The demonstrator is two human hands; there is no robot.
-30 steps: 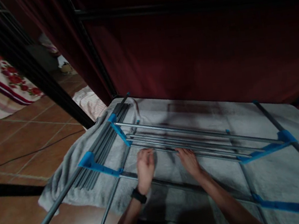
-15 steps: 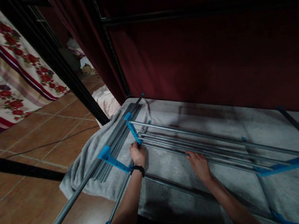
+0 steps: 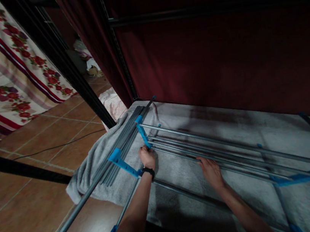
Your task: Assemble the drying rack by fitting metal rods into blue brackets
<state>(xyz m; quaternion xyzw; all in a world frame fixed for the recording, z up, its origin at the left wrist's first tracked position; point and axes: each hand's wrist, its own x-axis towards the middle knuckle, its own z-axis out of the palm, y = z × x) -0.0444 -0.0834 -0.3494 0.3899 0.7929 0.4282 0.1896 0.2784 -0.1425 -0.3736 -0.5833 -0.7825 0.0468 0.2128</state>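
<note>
A partly built rack of grey metal rods and blue plastic brackets rests over the grey blanket. My left hand [image 3: 147, 157], with a black band at the wrist, is closed at the lower end of a blue bracket [image 3: 143, 133], where a rod meets it; its fingertips are partly hidden. Further right along the same row, my right hand [image 3: 211, 170] holds the nearest metal rod [image 3: 174, 153], fingers curled over it. Several parallel rods run from this bracket to another blue bracket [image 3: 304, 176] at the right. Nearer my left forearm is a separate blue bracket [image 3: 124, 164] joined to rods.
A bundle of loose grey rods [image 3: 125, 131] lies on the blanket [image 3: 95, 185] at the left. Black frame posts [image 3: 82, 88] stand beside it, with a dark red curtain [image 3: 208, 66] behind. A cable [image 3: 61, 145] crosses the tiled floor [image 3: 32, 187].
The whole view has shifted slightly, so things appear a little further right. Both hands keep their places on the bracket and the rod.
</note>
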